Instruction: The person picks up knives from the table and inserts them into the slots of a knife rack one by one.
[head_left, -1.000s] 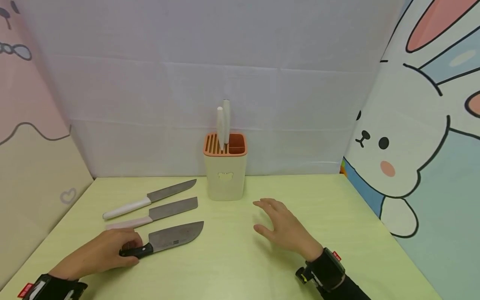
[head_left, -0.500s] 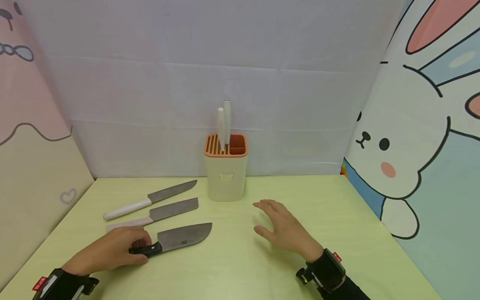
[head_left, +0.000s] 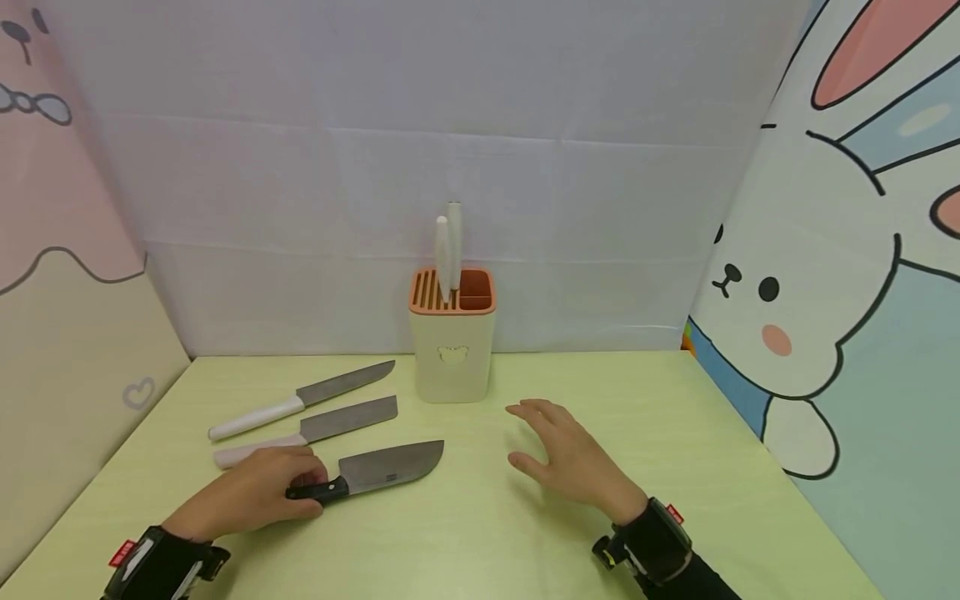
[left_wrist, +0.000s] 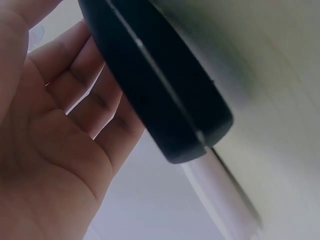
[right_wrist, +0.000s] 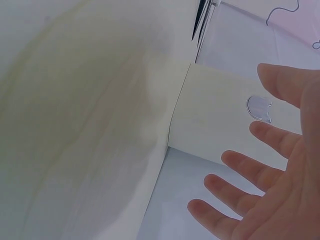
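Note:
My left hand grips the black handle of a broad-bladed kitchen knife, whose blade points right over the table. In the left wrist view, the black handle fills the middle, with fingers curled behind it. Just beyond that hand lies a rectangular-bladed knife with a pale pinkish handle, partly covered by the hand. Farther back is a white-handled knife. My right hand holds nothing, its fingers spread over the table at the right; in the right wrist view its fingers are apart.
At the table's back edge stands a cream knife holder with an orange slotted top. Two white handles stick up from its slots. A pale cloth hangs behind, and a rabbit-printed panel bounds the right side.
My left hand has moved right with the black-handled knife in it, uncovering more of the pinkish handle. The right hand has stayed in place.

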